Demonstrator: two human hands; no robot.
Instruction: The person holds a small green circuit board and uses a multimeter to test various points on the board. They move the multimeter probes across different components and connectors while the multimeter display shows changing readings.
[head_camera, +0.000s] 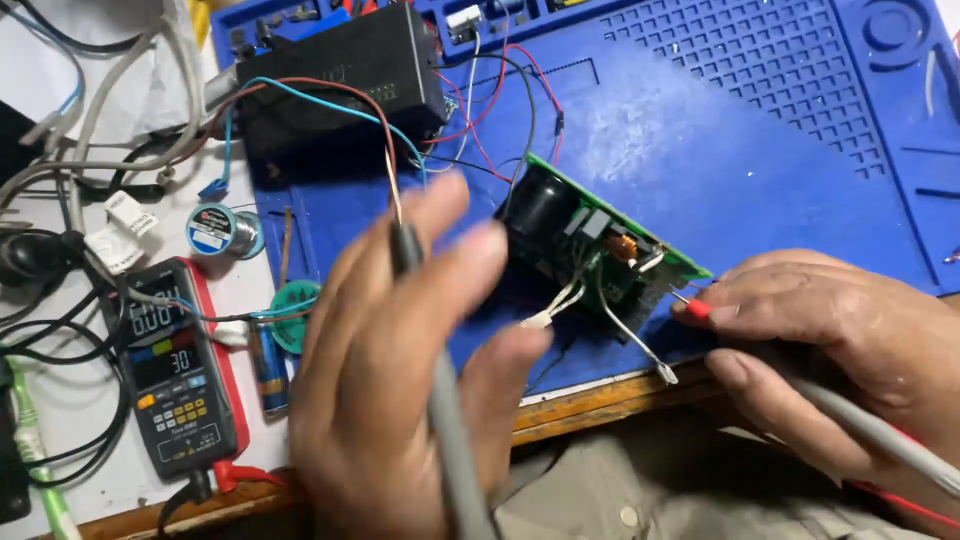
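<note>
Left hand (400, 370) loosely grips a grey probe (440, 400); right hand (840, 350) pinches a red-tipped probe (697, 309) at the green circuit board (600, 255), near the blue mat's (760, 150) front edge. The multimeter (175, 365) lies on the crowded tabletop (600, 400) left.

place: electronics repair workbench
evidence: blue silicone repair mat (760, 150); left of it, digital multimeter (180, 370), solder spool (222, 230)

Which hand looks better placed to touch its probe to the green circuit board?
Probably the right hand: its red-tipped probe already sits at the green circuit board's edge. The left hand holds its grey probe raised, in front of the board.
</note>
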